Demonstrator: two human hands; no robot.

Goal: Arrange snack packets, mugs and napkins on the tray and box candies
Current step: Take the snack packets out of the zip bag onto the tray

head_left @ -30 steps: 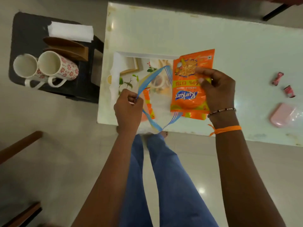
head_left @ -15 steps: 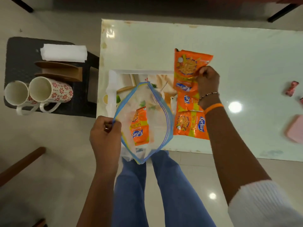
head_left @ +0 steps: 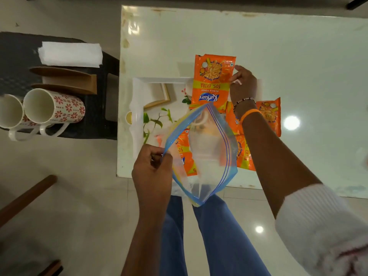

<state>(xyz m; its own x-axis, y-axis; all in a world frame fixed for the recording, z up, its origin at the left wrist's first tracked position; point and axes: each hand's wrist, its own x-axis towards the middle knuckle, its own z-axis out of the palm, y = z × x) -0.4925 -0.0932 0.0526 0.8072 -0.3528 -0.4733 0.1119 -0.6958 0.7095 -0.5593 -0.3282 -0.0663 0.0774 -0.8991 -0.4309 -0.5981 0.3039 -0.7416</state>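
Note:
My left hand (head_left: 153, 166) pinches the rim of a clear zip bag (head_left: 207, 156) with a blue seal, held open over the table's near edge. One orange snack packet (head_left: 185, 154) lies inside it. My right hand (head_left: 242, 86) holds the right edge of an orange snack packet (head_left: 212, 82) that lies across the far rim of the white floral tray (head_left: 137, 100). More orange packets (head_left: 268, 116) lie under my right wrist. Two floral mugs (head_left: 53, 108) and white napkins (head_left: 69, 54) rest on a dark side stool at left.
The white table (head_left: 278, 46) extends far and right, with a bright light glare at right. A brown cardboard holder (head_left: 65, 80) sits on the dark stool (head_left: 18, 56) between napkins and mugs. A wooden chair part (head_left: 25, 198) is at lower left.
My right hand has moved the top packet up and left onto the tray's far rim. The bag in my left hand has shifted slightly right and stays open.

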